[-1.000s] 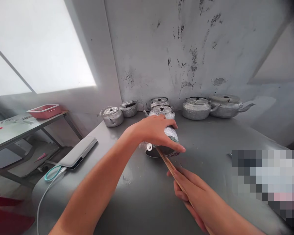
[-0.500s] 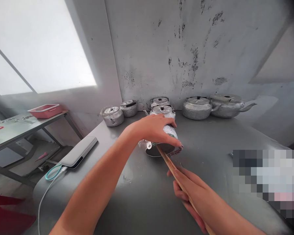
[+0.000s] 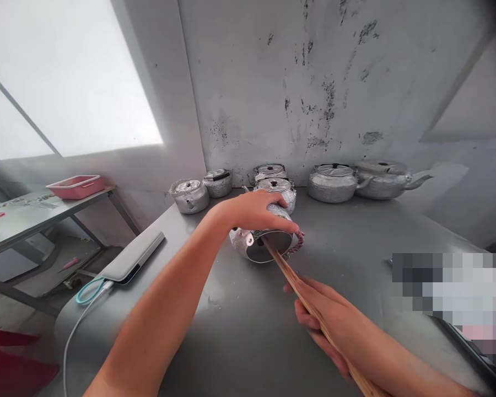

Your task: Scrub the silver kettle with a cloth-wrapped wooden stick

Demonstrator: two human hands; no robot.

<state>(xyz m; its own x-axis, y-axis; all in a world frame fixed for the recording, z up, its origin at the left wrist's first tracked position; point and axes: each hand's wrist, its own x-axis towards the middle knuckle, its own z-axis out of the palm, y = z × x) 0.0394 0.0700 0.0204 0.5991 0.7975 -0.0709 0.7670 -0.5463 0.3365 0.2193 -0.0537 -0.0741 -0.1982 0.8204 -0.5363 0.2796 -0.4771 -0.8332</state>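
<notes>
Midway across the bench [image 3: 240, 342], a lidless kettle [image 3: 281, 242] lies tipped, mouth facing near, apparently to admit the wooden stick [image 3: 291, 274]. Spread wide, the grip of the left hand [image 3: 257, 212] holds its upper side, probably steadying it. The right hand [image 3: 328, 314] wraps its grip around the stick, which reaches inside; other contents are indiscernible.

Grey wall [image 3: 240, 66], dark-scuffed; bright white pane [image 3: 66, 77] upper left; metal-legged side table [image 3: 25, 223] below it.
</notes>
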